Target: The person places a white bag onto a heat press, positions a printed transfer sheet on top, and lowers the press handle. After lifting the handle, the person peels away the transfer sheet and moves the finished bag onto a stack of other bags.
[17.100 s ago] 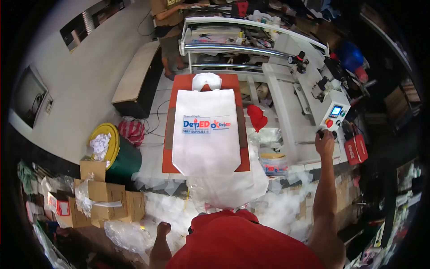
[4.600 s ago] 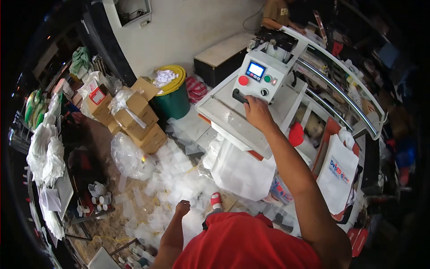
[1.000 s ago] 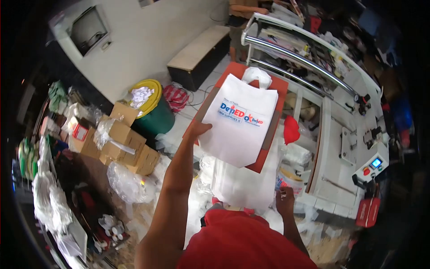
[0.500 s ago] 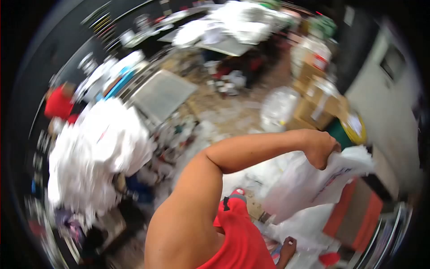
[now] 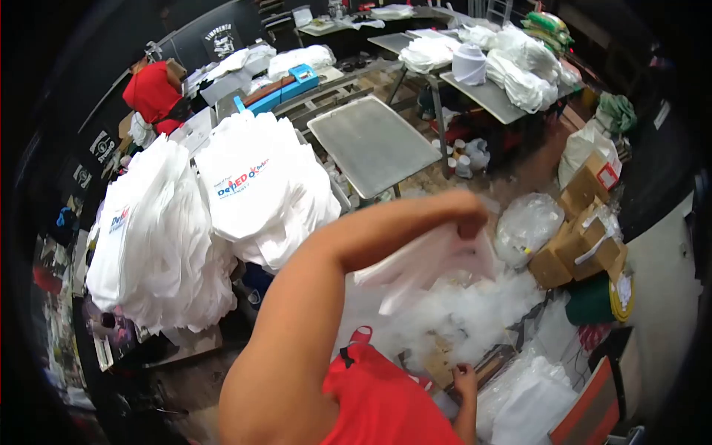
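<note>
L hand (image 5: 469, 216) is stretched out well to the right of the pile of printed bags (image 5: 248, 185). Its grip is closed, pinching the top edge of a white bag (image 5: 426, 261) that hangs blurred and slack under the fist, in mid-air, touching nothing else. R hand (image 5: 466, 380) sits low, far below-right of the pile and near the red shirt; too small to say whether its grip is open or closed. The pile is already tall and slumps over its support, logo side up on the top piece, w/ a second heap (image 5: 152, 245) just to its left. A bare metal surface (image 5: 374, 144) stands just right of the pile, and the floor beyond it is thick w/ clear plastic scraps (image 5: 475, 308), boxes (image 5: 582, 241) farther right. Risks, as I judge them: it's a one-point pinch on limp fabric, so the bag could fold or slip out during a fast swing. The fresh print may crease or scuff if it lands crumpled. The pile looks top-heavy, so one more piece laid off-centre might slide the upper layers to the floor. Loose scraps underfoot are a slip hazard, esp. while turning.
</note>
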A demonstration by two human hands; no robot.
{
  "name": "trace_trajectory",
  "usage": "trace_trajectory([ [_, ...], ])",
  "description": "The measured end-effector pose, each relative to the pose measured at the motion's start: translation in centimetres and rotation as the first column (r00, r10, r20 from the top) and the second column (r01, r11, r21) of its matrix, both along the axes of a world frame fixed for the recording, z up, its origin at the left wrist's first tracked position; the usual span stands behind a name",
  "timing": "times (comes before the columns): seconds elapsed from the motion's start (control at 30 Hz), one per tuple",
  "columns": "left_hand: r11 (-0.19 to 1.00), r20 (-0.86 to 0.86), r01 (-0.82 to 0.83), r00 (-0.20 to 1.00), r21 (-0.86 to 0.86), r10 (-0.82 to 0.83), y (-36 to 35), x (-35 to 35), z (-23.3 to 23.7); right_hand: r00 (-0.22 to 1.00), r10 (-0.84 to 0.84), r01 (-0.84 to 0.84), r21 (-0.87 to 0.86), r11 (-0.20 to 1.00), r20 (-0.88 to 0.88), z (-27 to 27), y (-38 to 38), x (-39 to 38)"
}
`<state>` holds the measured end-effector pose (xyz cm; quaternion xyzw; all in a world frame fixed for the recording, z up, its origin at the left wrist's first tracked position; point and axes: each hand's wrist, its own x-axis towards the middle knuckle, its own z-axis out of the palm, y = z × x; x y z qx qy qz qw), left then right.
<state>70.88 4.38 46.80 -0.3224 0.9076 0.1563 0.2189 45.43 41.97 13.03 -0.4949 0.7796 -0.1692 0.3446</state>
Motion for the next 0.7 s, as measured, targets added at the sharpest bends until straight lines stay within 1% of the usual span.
trace_trajectory([
  [0.07,0.993,-0.076,-0.107,0.992,-0.049,0.103,-3.9,6.0,1.5,0.988,-0.026,0.025,0.012,1.0,0.15,-0.6,-0.5,3.2],
  [0.1,0.987,-0.217,-0.149,0.967,-0.053,0.135,-8.8,10.1,-1.5,0.995,0.015,-0.011,-0.04,0.999,0.098,-2.7,-0.1,3.6],
  [0.13,0.972,-0.39,-0.231,0.893,0.036,0.226,-9.4,15.4,0.3,0.995,0.005,-0.001,-0.045,0.999,0.099,-2.4,0.0,4.8],
  [0.17,0.947,-0.491,-0.303,0.812,0.107,0.315,-10.7,20.4,0.5,0.998,-0.021,0.02,0.028,0.999,0.054,-1.8,0.1,5.8],
  [0.2,0.866,-0.531,-0.459,0.693,0.197,0.488,-8.2,24.1,3.5,0.999,-0.045,0.044,0.102,0.994,0.006,-1.4,0.2,6.6],
  [0.23,0.79,-0.622,-0.528,0.515,0.312,0.59,-7.3,27.8,3.7,0.999,-0.055,0.054,0.099,0.994,0.004,-1.4,0.3,7.1],
  [0.27,0.757,-0.685,-0.519,0.382,0.397,0.62,-10.4,32.5,-0.6,0.997,-0.078,0.075,0.126,0.989,0.015,-1.9,0.8,7.0],
  [0.3,0.685,-0.712,-0.518,0.19,0.512,0.676,-7.9,33.7,0.5,0.995,-0.101,0.096,0.152,0.984,0.026,-2.4,1.2,6.8],
  [0.33,0.602,-0.691,-0.475,-0.018,0.642,0.722,-8.1,35.8,-1.8,0.994,-0.106,0.101,0.152,0.983,0.023,-2.7,1.4,6.7],
  [0.4,0.48,-0.611,-0.402,-0.322,0.78,0.723,-8.7,38.1,-6.9,0.989,-0.148,0.15,0.134,0.98,-0.02,-3.3,1.9,5.9],
  [0.43,0.443,-0.579,-0.376,-0.449,0.814,0.681,-8.7,38.1,-9.1,0.988,-0.15,0.151,0.133,0.979,-0.023,-4.6,2.4,4.8],
  [0.5,0.353,-0.489,-0.341,-0.665,0.871,0.564,-8.4,37.0,-13.4,0.975,-0.223,0.222,0.1,0.97,0.004,-7.6,3.0,2.9],
  [0.53,0.298,-0.44,-0.33,-0.751,0.896,0.492,-8.4,36.2,-15.5,0.974,-0.225,0.224,0.096,0.97,0.0,-7.2,2.6,2.9],
  [0.6,0.169,-0.396,-0.359,-0.861,0.918,0.32,-9.2,34.8,-21.7,0.961,-0.274,0.275,0.124,0.953,-0.03,-5.2,1.8,2.5],
  [0.63,0.07,-0.44,-0.44,-0.849,0.895,0.291,-9.8,34.1,-25.8,0.961,-0.275,0.278,0.119,0.953,-0.035,-4.5,1.5,2.3],
  [0.67,-0.032,-0.485,-0.511,-0.832,0.859,0.269,-10.3,33.4,-28.6,0.958,-0.286,0.286,0.103,0.953,-0.017,-3.8,1.4,2.4],
  [0.7,-0.028,-0.482,-0.507,-0.833,0.861,0.27,-10.4,32.8,-28.4,0.955,-0.297,0.296,0.086,0.951,0.002,-3.4,1.3,2.5],
])
